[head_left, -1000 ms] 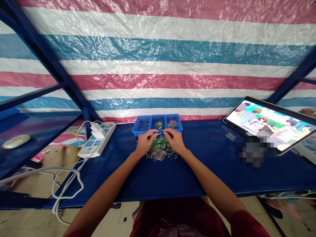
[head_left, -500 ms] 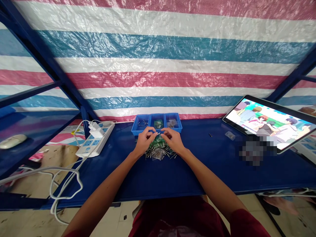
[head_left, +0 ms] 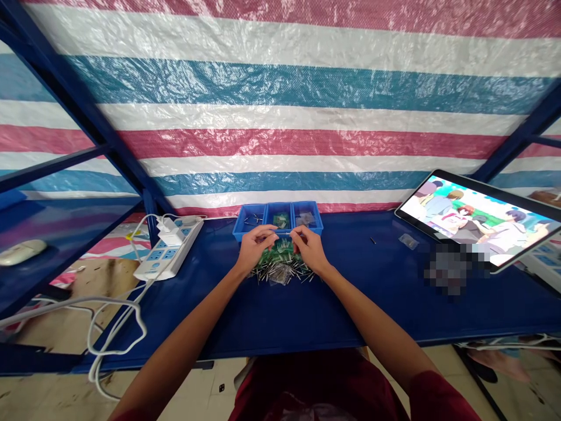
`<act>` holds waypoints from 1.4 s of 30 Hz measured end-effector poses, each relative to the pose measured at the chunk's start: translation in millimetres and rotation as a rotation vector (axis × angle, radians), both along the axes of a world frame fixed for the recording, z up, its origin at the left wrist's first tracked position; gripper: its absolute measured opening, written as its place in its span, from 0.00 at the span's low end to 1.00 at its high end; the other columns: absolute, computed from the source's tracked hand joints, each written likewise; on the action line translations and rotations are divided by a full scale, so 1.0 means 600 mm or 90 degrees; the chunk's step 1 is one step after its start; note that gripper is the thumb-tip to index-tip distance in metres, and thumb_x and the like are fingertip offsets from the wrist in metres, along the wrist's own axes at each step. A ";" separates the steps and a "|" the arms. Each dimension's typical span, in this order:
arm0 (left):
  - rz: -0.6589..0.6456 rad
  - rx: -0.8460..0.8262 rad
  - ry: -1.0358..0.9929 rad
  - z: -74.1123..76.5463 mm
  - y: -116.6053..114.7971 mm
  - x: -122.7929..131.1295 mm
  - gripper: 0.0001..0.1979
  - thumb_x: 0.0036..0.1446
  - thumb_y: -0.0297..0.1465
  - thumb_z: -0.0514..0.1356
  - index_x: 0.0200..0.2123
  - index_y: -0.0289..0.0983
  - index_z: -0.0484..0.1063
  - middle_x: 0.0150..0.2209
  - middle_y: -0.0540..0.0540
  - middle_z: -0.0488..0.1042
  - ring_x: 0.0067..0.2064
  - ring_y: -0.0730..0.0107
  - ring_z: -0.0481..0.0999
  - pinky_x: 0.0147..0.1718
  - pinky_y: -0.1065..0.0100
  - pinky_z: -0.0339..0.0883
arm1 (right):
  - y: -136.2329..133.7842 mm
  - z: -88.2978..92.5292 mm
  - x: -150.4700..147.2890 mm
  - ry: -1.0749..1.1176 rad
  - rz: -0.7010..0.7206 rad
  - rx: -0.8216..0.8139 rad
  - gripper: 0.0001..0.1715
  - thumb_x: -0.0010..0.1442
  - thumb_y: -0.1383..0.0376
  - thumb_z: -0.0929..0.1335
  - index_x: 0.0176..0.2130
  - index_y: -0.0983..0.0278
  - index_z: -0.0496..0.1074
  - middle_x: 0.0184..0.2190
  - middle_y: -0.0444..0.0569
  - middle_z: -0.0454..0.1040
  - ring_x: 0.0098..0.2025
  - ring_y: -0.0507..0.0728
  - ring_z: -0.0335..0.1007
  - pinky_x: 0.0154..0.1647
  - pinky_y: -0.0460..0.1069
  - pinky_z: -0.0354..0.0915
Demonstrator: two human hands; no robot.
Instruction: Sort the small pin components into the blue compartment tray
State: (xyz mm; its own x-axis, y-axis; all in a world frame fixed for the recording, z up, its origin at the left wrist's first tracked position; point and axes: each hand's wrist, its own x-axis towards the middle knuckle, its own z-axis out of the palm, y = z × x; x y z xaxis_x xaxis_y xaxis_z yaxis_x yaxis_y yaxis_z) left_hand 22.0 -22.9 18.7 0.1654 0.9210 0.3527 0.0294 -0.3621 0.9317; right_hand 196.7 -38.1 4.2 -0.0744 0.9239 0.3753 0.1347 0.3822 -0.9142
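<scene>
My left hand (head_left: 254, 250) and my right hand (head_left: 310, 249) meet over a heap of small green circuit boards and metal pins (head_left: 280, 264) on the blue table (head_left: 280, 310). Both hands are curled, their fingertips pinched close together just in front of a blue three-compartment tray (head_left: 279, 218). What sits between the fingertips is too small to name. The tray holds a few pins on the left, green boards in the middle and small clear bags on the right.
A white power strip (head_left: 169, 252) with plugs and trailing cables lies at the table's left. A tablet (head_left: 480, 217) playing a cartoon leans at the right. A small clear bag (head_left: 408, 240) and a loose pin (head_left: 372, 240) lie between. A computer mouse (head_left: 20, 251) rests on the left shelf.
Both hands have shifted slightly away from me, towards the tray, staying pinched together over the heap. Nothing else has moved.
</scene>
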 end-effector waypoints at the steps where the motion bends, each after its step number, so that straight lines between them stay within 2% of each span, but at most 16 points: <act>1: 0.001 -0.001 0.009 0.000 0.001 0.000 0.14 0.49 0.37 0.66 0.37 0.35 0.75 0.27 0.48 0.75 0.24 0.74 0.70 0.23 0.72 0.66 | 0.000 0.000 -0.001 0.024 0.005 -0.011 0.15 0.62 0.53 0.63 0.31 0.61 0.66 0.17 0.39 0.63 0.19 0.51 0.63 0.24 0.46 0.61; 5: 0.010 0.012 0.030 -0.005 -0.001 0.000 0.11 0.50 0.37 0.66 0.32 0.35 0.78 0.25 0.47 0.76 0.23 0.74 0.71 0.24 0.70 0.68 | -0.001 0.002 -0.006 0.040 0.019 -0.034 0.16 0.60 0.51 0.64 0.30 0.61 0.66 0.17 0.39 0.63 0.19 0.51 0.62 0.23 0.46 0.61; 8: 0.051 0.030 0.039 -0.009 -0.001 0.001 0.11 0.50 0.38 0.66 0.30 0.34 0.78 0.25 0.47 0.77 0.24 0.72 0.72 0.25 0.70 0.69 | -0.001 0.003 -0.007 0.014 0.014 -0.039 0.17 0.59 0.51 0.65 0.29 0.61 0.67 0.17 0.39 0.63 0.19 0.51 0.63 0.23 0.46 0.61; 10: 0.120 0.045 0.030 -0.010 0.001 -0.001 0.12 0.51 0.38 0.65 0.31 0.34 0.78 0.26 0.46 0.78 0.25 0.71 0.73 0.25 0.70 0.69 | -0.001 0.002 -0.005 -0.003 0.010 -0.041 0.17 0.60 0.51 0.64 0.29 0.61 0.67 0.18 0.40 0.64 0.19 0.51 0.63 0.22 0.46 0.61; 14: 0.330 0.088 -0.026 -0.007 0.014 -0.018 0.13 0.53 0.38 0.64 0.33 0.33 0.78 0.28 0.45 0.78 0.28 0.69 0.75 0.28 0.69 0.70 | 0.002 0.000 -0.001 -0.028 0.003 -0.033 0.17 0.61 0.53 0.63 0.31 0.62 0.70 0.20 0.41 0.66 0.20 0.51 0.64 0.23 0.46 0.61; 16: 0.351 0.096 -0.001 -0.004 0.021 -0.030 0.15 0.54 0.38 0.63 0.38 0.33 0.77 0.32 0.43 0.79 0.33 0.65 0.77 0.31 0.67 0.71 | 0.004 -0.002 0.001 -0.037 0.000 -0.027 0.17 0.61 0.54 0.62 0.31 0.62 0.71 0.20 0.41 0.66 0.20 0.51 0.64 0.24 0.46 0.61; 19: 0.329 0.116 0.117 0.000 0.027 -0.042 0.18 0.56 0.38 0.61 0.47 0.35 0.75 0.42 0.42 0.78 0.41 0.63 0.77 0.37 0.66 0.71 | 0.005 -0.004 0.002 -0.053 -0.011 -0.019 0.16 0.61 0.55 0.62 0.31 0.62 0.72 0.20 0.41 0.66 0.20 0.51 0.65 0.24 0.46 0.61; 23: 0.290 0.195 0.268 0.002 0.026 -0.041 0.13 0.59 0.37 0.58 0.42 0.36 0.77 0.40 0.43 0.77 0.35 0.67 0.75 0.32 0.69 0.68 | 0.009 -0.007 0.005 -0.082 -0.044 -0.006 0.15 0.61 0.57 0.62 0.30 0.63 0.72 0.19 0.40 0.66 0.20 0.51 0.64 0.25 0.46 0.60; 26: 0.183 0.248 0.371 -0.003 0.024 -0.038 0.12 0.60 0.36 0.56 0.38 0.37 0.77 0.37 0.45 0.77 0.33 0.68 0.74 0.33 0.68 0.68 | 0.013 -0.009 0.008 -0.132 -0.076 0.023 0.14 0.61 0.59 0.63 0.29 0.63 0.72 0.20 0.42 0.67 0.22 0.52 0.64 0.27 0.47 0.60; 30: 0.032 0.353 0.496 -0.017 0.026 -0.033 0.11 0.61 0.35 0.56 0.38 0.38 0.77 0.39 0.43 0.77 0.42 0.62 0.74 0.44 0.61 0.66 | 0.019 -0.014 0.012 -0.278 -0.107 0.081 0.06 0.56 0.65 0.66 0.32 0.63 0.74 0.26 0.45 0.71 0.27 0.53 0.65 0.32 0.48 0.61; 34: -0.072 0.418 0.582 -0.035 0.030 -0.029 0.11 0.62 0.35 0.56 0.39 0.38 0.77 0.42 0.42 0.77 0.44 0.61 0.73 0.48 0.58 0.64 | 0.024 -0.022 0.014 -0.338 -0.133 0.084 0.07 0.56 0.66 0.67 0.34 0.62 0.75 0.28 0.46 0.71 0.27 0.53 0.64 0.33 0.48 0.61; 38: -0.056 0.446 0.647 -0.042 0.028 -0.027 0.12 0.64 0.33 0.54 0.39 0.38 0.77 0.41 0.43 0.78 0.44 0.60 0.72 0.45 0.59 0.63 | 0.026 -0.022 0.017 -0.330 -0.147 0.090 0.09 0.58 0.66 0.65 0.32 0.62 0.75 0.27 0.46 0.71 0.27 0.53 0.64 0.33 0.48 0.61; 42: -0.005 0.461 0.634 -0.029 0.021 -0.027 0.13 0.65 0.31 0.52 0.38 0.38 0.76 0.39 0.43 0.79 0.44 0.60 0.71 0.43 0.60 0.60 | 0.022 -0.015 0.017 -0.321 -0.141 0.093 0.10 0.60 0.65 0.64 0.32 0.62 0.75 0.28 0.46 0.71 0.28 0.53 0.65 0.33 0.48 0.61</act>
State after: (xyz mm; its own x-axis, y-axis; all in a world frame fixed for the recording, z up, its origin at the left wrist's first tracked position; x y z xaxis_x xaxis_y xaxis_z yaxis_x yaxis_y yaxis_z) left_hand 5.6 -10.4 1.0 0.6588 0.5639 0.4980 0.6084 -0.7887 0.0882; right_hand 207.2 -24.7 -5.0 -0.0874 0.8788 0.4691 0.6318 0.4129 -0.6559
